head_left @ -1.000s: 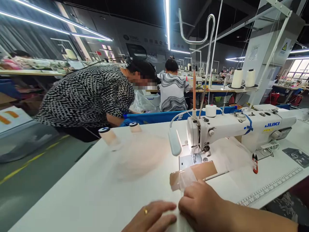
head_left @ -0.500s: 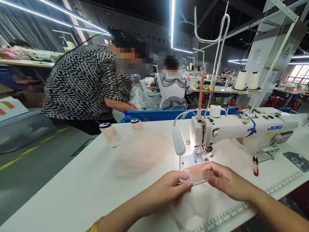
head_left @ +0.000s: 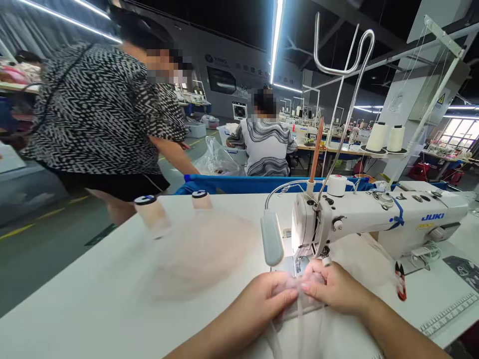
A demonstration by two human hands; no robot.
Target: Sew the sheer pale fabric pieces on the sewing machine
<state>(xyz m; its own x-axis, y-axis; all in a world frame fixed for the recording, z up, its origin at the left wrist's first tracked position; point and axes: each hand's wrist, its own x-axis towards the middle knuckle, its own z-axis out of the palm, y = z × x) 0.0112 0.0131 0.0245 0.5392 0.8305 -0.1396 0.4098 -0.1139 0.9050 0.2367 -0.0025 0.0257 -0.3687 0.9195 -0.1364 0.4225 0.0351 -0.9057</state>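
Observation:
Both hands pinch a sheer whitish fabric just in front of the needle area of a white sewing machine. My left hand grips it from the left, thumb on top. My right hand is closed on it from the right, the two hands almost touching. From the fingers the fabric hangs down over the table's near side. The presser foot is right behind the hands, lit by the machine's lamp. Whether the fabric lies under the foot is hidden.
A pile of sheer pale pink fabric lies left on the white table, with thread cones behind it. Red-handled snips and a ruler strip are at right. A person in a patterned top bends beyond the table.
My hands have come closer together and nearer the needle area, with the fabric bunched between them. The view has shifted slightly. The person at left has moved further left in view.

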